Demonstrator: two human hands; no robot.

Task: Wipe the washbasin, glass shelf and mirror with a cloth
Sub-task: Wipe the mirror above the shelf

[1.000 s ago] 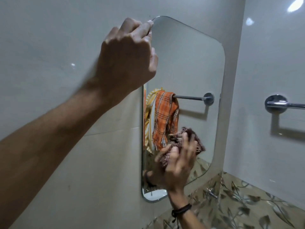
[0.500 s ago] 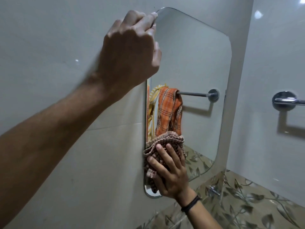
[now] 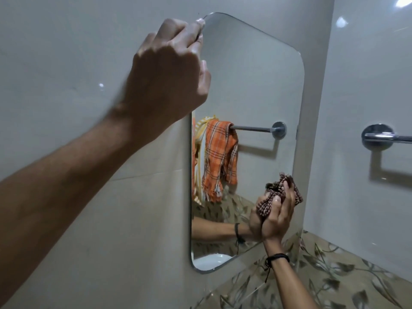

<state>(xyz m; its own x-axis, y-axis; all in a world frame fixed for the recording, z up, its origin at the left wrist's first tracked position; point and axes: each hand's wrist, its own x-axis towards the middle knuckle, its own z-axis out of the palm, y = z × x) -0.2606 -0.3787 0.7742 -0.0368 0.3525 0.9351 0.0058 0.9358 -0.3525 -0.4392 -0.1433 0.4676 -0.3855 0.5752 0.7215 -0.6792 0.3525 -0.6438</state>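
A rounded rectangular mirror [image 3: 252,85] hangs on the pale tiled wall. My left hand [image 3: 169,72] grips its top left corner, fingers curled round the edge. My right hand [image 3: 276,215] holds a bunched brown checked cloth [image 3: 276,192] against the lower right part of the glass. A black cord band sits on that wrist. The washbasin shows only as a white reflection [image 3: 211,260] at the mirror's bottom. The glass shelf [image 3: 245,284] juts out faintly below the mirror.
A chrome towel rail [image 3: 379,137] is fixed to the right wall. The mirror reflects an orange checked towel [image 3: 219,161] hanging on a rail. Leaf-patterned tiles [image 3: 334,275] run along the lower wall on the right.
My right hand has carried the cloth from the mirror's lower left edge across to the lower right and bunched it up. My left hand still grips the top corner.
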